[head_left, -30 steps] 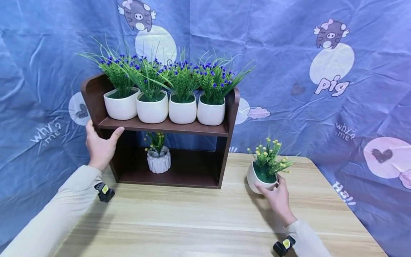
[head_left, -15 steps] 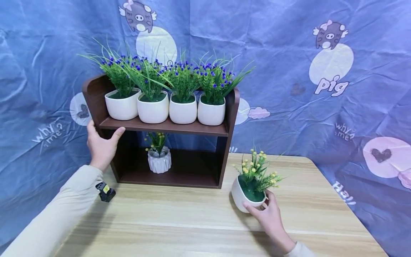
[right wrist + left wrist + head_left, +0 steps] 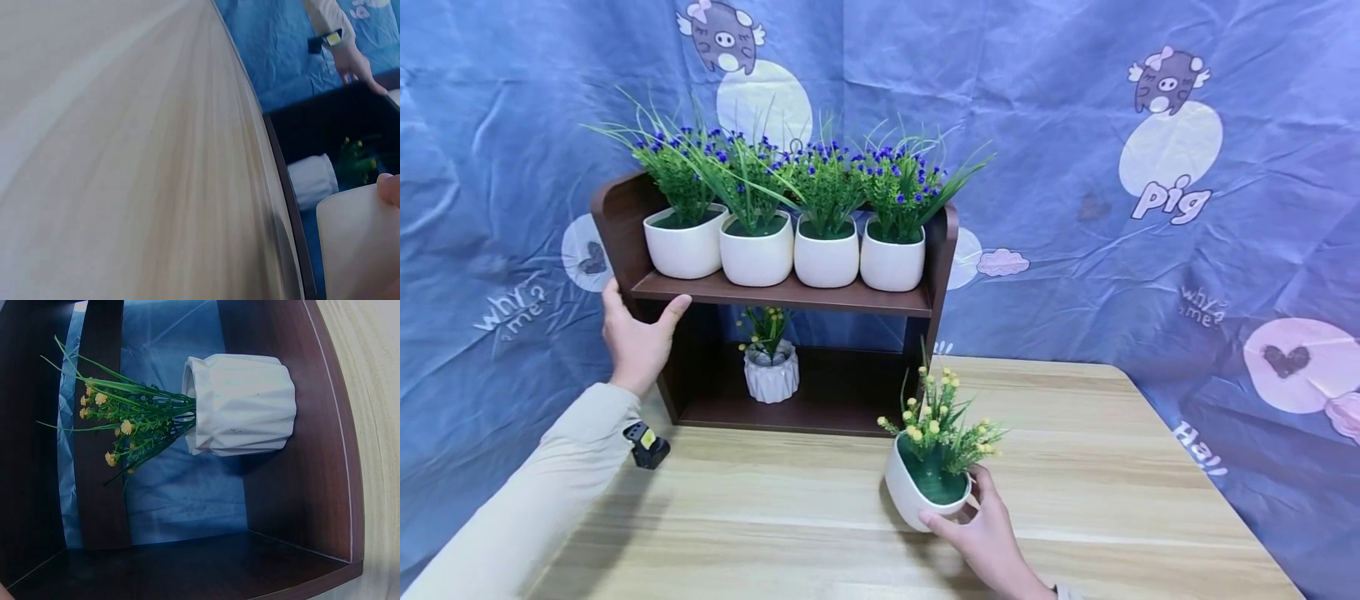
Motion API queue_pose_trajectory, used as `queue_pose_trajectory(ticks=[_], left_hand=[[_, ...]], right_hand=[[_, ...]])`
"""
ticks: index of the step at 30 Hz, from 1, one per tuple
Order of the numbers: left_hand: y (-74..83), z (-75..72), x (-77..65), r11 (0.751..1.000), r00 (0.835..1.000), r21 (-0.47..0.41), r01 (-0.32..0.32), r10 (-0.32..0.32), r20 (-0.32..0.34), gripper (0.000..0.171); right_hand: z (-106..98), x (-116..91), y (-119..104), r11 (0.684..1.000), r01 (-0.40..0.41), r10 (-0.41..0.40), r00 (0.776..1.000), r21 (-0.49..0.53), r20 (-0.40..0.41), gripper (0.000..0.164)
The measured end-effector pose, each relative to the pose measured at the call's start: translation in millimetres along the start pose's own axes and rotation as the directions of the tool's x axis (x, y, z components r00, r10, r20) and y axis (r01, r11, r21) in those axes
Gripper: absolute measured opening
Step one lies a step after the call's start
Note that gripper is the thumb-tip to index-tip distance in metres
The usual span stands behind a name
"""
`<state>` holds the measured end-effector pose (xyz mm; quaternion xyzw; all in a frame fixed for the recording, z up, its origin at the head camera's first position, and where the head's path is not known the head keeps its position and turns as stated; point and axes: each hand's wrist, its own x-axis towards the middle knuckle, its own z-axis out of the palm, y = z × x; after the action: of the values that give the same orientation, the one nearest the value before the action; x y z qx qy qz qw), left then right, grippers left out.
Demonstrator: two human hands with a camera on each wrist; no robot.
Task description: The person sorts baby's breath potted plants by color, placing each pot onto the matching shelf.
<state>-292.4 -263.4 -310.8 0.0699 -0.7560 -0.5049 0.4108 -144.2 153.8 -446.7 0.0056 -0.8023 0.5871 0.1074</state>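
Observation:
My right hand holds a white flowerpot with yellow flowers by its rim, thumb in front and fingers at the right side. The pot tilts a little, in front of the shelf's right end. My left hand grips the left side panel of a dark brown two-tier shelf, with the thumb at the front. On its lower tier stands a fluted white pot with yellow flowers. The right wrist view shows the held flowerpot at its lower right edge, with a fingertip on the rim.
Several white pots with blue flowers stand in a row on the upper tier. The shelf stands on a light wood table. Behind hangs a blue printed cloth.
My right hand has moved the flowerpot left and toward the front, from the table's right part to before the shelf's right end. My left hand stays at the shelf's side.

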Motion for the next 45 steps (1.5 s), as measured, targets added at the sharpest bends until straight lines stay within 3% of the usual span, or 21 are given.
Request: queue_pose_trajectory(ticks=[15, 24, 34, 45], left_hand=[[-1.3, 0.7, 0.9, 1.0, 1.0, -0.014, 0.0, -0.001, -0.012, 0.082], [-0.9, 0.1, 1.0, 1.0, 1.0, -0.005, 0.001, -0.001, -0.01, 0.081], [-1.7, 0.9, 1.8, 1.0, 1.0, -0.011, -0.002, 0.002, -0.008, 0.081], [-1.9, 1.2, 1.6, 1.0, 1.0, -0.019, 0.0, -0.001, -0.006, 0.081]], right_hand=[[49.4, 14.9, -12.8, 0.991, 0.133, -0.135, 0.986, 0.026, 0.096, 0.081], [79.5, 39.5, -17.1, 0.99, 0.137, -0.138, 0.986, 0.02, 0.096, 0.092], [103.8, 77.1, -17.5, 0.986, 0.164, -0.165, 0.986, -0.038, -0.025, 0.092], [125.7, 116.7, -16.9, 0.987, 0.131, -0.147, 0.971, -0.092, -0.188, 0.085]])
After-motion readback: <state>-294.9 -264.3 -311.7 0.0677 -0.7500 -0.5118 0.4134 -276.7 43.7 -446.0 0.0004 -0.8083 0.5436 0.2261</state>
